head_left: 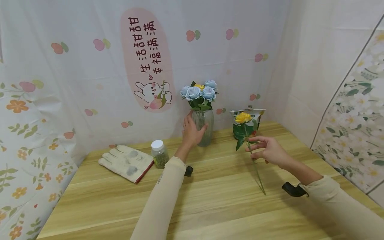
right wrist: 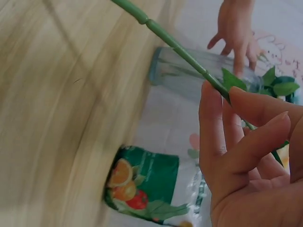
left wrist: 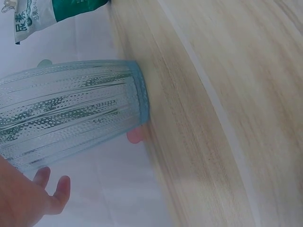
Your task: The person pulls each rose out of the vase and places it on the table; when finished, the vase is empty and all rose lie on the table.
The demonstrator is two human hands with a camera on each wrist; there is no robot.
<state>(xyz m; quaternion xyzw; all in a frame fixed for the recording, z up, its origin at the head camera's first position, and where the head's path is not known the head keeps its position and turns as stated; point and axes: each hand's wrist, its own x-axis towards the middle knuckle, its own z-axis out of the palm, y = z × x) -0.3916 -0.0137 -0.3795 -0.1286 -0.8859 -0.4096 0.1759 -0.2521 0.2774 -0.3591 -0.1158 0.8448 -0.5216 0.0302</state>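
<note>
Right hand (head_left: 268, 151) pinched yellow, green-stemmed rose (head_left: 243, 117); to its left, left hand (head_left: 192, 132) lay spread against clear, ribbed vase (head_left: 207, 137).

A gap of bare tabletop (head_left: 216, 200) separated the vase (head_left: 210, 128) from the printed pouch (head_left: 255, 124), and a wider open stretch lay in front of both. The left hand (head_left: 193, 132) occupied the vase's left side, with the jar (head_left: 160, 156) and glove (head_left: 127, 164) beyond; the yellow flower (head_left: 243, 117) stood before the pouch, and the curtain (head_left: 90, 73) bounded the rear.
</note>
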